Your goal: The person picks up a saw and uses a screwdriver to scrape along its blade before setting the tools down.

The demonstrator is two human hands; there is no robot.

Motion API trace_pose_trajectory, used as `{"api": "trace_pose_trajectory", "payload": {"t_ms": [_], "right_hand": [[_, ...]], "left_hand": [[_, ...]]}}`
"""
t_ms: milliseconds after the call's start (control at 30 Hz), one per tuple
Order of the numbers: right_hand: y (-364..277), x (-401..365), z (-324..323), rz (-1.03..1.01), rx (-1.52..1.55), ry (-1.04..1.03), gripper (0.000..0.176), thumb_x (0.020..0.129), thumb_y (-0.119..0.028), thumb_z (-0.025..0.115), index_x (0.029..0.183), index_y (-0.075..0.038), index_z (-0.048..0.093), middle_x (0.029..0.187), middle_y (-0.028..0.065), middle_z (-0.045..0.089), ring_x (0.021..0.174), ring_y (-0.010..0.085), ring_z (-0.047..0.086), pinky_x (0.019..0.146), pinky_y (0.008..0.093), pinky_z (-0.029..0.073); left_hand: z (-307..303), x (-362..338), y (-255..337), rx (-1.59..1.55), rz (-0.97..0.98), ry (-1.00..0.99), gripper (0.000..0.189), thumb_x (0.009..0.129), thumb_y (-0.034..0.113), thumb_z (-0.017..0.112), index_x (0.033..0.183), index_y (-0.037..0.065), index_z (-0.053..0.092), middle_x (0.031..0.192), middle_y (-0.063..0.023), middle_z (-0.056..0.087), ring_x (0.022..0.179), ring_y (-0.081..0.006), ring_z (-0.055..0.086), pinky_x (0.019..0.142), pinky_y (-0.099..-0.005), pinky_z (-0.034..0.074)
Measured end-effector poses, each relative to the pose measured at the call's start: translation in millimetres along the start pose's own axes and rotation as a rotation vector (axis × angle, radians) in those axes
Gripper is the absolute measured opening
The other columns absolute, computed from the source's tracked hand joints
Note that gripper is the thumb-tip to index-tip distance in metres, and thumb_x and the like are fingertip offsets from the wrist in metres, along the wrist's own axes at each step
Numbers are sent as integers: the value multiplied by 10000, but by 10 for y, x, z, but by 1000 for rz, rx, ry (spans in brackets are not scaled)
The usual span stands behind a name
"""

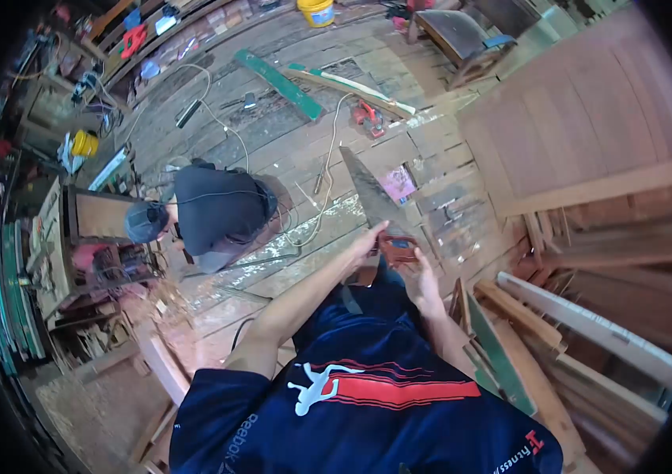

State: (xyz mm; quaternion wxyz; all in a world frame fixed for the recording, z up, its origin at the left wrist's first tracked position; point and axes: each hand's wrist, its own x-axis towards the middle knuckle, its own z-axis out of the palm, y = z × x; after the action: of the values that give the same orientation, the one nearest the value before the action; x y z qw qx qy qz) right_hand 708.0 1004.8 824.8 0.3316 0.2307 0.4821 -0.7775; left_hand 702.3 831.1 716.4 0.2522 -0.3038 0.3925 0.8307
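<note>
A hand saw with a reddish-brown handle (pixel 399 250) and a long dark blade (pixel 369 187) is held in front of my body, its tip pointing away toward the upper left. My left hand (pixel 371 242) closes on the left side, where handle and blade meet. On the right side of the handle, my right hand (pixel 420 273) has its fingers wrapped round the grip. Below the blade lies a worn plank floor (pixel 296 170) with a pink patch (pixel 399 183) beside the saw.
A person in dark clothes and a cap (pixel 217 207) crouches at the left. A red power tool (pixel 368 118), green board (pixel 279 84) and cables lie ahead. Large wooden panels (pixel 581 110) stand at the right, above stacked timber (pixel 589 316). Yellow buckets (pixel 317 12) are farther off.
</note>
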Motion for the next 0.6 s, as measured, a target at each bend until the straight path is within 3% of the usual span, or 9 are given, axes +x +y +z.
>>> {"api": "trace_pose_trajectory", "payload": {"t_ms": [33,67,133,233,333,433,533,567,600], "right_hand": [[-115,231,-62,141,-52,-66,495,941,-413,573,1220,-7,526,1121,157,630,1027,286,625,912,391,466],[-232,487,-140,286,-108,-133,502,941,-413,566,1222,1,523,1136,175,630,1035,299,632,918,393,465],[-549,919,-239,421,-280,-292,515,920,-373,588,1237,24,507,1105,202,660,1006,321,653,887,407,489],[-865,1811,-719,439,-691,-262,390,911,-286,576,1143,27,576,983,203,694,777,298,691,694,378,539],[-1437,2545,-795,493,-962,-265,364,935,-303,547,1110,14,575,969,187,689,809,284,687,735,394,539],[-1625,3172,-802,304,-1271,-309,293,900,-240,528,1000,15,633,889,173,702,646,226,664,548,341,511],[-1614,3686,-653,374,-1471,-346,313,902,-263,538,1003,17,637,855,155,701,616,199,647,518,327,499],[-1549,3858,-582,409,-1513,-377,321,898,-267,543,1004,21,638,838,151,699,618,197,649,516,323,500],[-1480,4033,-542,449,-1564,-407,329,895,-272,549,1006,24,639,820,147,697,621,195,652,514,320,501]], "left_hand": [[-62,124,64,-103,54,-14,561,884,568,580,1158,80,611,1013,-62,646,942,-186,583,890,-353,431],[-111,240,103,-150,106,62,493,841,560,650,1008,96,646,938,-36,654,798,-160,590,806,-338,468],[-195,361,176,-196,145,132,467,838,535,670,1011,101,642,920,-22,651,815,-142,595,785,-340,476],[-19,352,327,-288,169,396,451,850,517,671,1007,96,635,856,-11,645,746,-108,596,713,-294,477],[128,501,234,-357,342,550,424,872,488,662,1004,86,634,826,-6,649,710,-106,589,651,-268,456],[81,633,-226,-394,296,663,394,878,465,666,932,75,641,751,-3,629,666,-109,577,599,-260,433],[284,584,-518,-566,449,831,395,879,463,665,914,69,646,739,-15,632,646,-115,576,582,-255,434],[309,433,-596,-479,303,800,398,909,452,626,1044,78,644,853,-17,652,798,-126,601,709,-270,467],[335,418,-714,-529,311,804,393,912,449,623,1033,76,648,848,-20,648,795,-131,601,715,-275,472]]}}
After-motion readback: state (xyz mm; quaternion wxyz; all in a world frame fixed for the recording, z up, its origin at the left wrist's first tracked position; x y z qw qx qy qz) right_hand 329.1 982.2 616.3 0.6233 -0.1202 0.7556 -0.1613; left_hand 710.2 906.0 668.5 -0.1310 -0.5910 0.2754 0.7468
